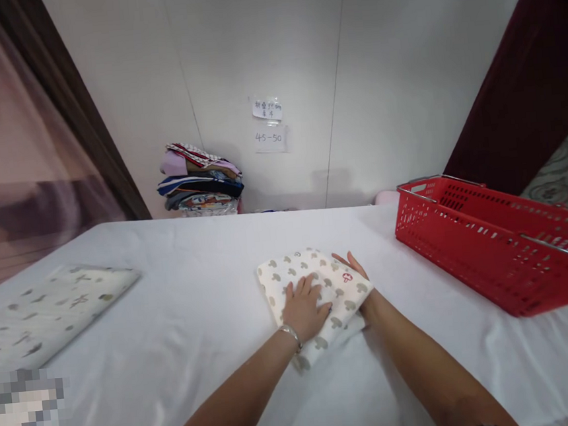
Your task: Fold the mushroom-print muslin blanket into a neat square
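Note:
A folded white cloth (337,281) with beige mushroom prints and a small red mark lies on the white-covered table. My left hand (305,307), a silver bracelet at its wrist, rests flat on top of this cloth with the fingers spread. At the cloth's right edge is my right hand (361,272), partly hidden beneath the fabric. Its visible fingers stretch out past the edge, apart from each other. The cloth's lower right side is slightly raised, with a layer showing under it.
A red plastic basket (467,256) with metal handles stands at right. Another folded printed cloth (58,309) lies at left on the white table cover (188,314). Behind the table are a pile of folded fabrics (201,180) and a wall with paper signs (270,138).

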Action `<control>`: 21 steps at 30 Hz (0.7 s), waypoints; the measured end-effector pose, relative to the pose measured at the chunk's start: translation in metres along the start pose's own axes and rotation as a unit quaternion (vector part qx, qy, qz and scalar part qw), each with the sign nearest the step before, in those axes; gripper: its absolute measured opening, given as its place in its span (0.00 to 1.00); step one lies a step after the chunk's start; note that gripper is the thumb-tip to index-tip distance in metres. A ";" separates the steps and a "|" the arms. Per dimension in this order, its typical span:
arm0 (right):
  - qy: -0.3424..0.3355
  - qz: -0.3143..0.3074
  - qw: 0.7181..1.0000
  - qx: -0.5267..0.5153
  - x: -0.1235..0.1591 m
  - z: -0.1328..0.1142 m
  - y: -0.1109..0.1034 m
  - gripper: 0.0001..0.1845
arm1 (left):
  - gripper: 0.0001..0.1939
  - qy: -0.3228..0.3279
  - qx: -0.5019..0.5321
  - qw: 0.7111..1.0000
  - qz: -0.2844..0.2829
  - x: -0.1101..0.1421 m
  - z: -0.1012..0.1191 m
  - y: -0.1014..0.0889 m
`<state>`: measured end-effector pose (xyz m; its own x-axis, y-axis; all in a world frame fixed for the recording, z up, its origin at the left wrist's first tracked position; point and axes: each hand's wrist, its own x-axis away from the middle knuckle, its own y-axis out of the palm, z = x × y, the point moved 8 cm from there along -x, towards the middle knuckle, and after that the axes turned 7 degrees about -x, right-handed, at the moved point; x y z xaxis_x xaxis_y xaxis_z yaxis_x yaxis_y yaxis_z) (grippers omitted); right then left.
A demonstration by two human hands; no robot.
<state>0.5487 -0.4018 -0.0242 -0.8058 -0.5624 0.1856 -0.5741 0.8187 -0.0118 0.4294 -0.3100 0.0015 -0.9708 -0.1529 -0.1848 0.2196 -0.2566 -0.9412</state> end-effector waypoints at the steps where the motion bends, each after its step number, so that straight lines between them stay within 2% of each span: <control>1: 0.007 -0.012 1.000 -0.021 0.001 0.002 -0.004 0.44 | 0.26 0.004 0.004 1.000 -0.013 -0.002 0.000 0.005; 4: 0.041 -0.055 0.996 -0.054 0.002 0.008 -0.012 0.41 | 0.25 0.011 0.011 1.000 -0.004 -0.003 0.001 0.009; 8: 0.033 -0.072 0.996 -0.033 0.001 -0.003 -0.028 0.28 | 0.22 0.011 0.015 0.999 0.047 0.004 0.001 -0.006; 12: 0.049 -0.044 0.993 0.102 -0.001 -0.014 -0.043 0.31 | 0.20 -0.018 0.028 0.994 0.100 0.014 -0.016 -0.024; 16: -0.005 -0.046 0.957 0.288 0.000 -0.023 -0.031 0.37 | 0.20 -0.073 0.015 0.988 0.131 0.021 -0.039 -0.026; 19: -0.050 -0.020 0.923 0.381 0.007 -0.024 -0.026 0.31 | 0.21 -0.081 0.014 0.988 0.133 0.021 -0.043 -0.021; 21: -0.067 -0.006 0.918 0.390 0.015 -0.021 -0.030 0.25 | 0.22 -0.069 0.023 0.989 0.129 0.019 -0.040 -0.019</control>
<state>0.5568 -0.4323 -0.0007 -0.7796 -0.6227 0.0677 -0.4698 0.5098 -0.7206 0.4027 -0.2694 0.0046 -0.8598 -0.3473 -0.3744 0.4663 -0.2349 -0.8529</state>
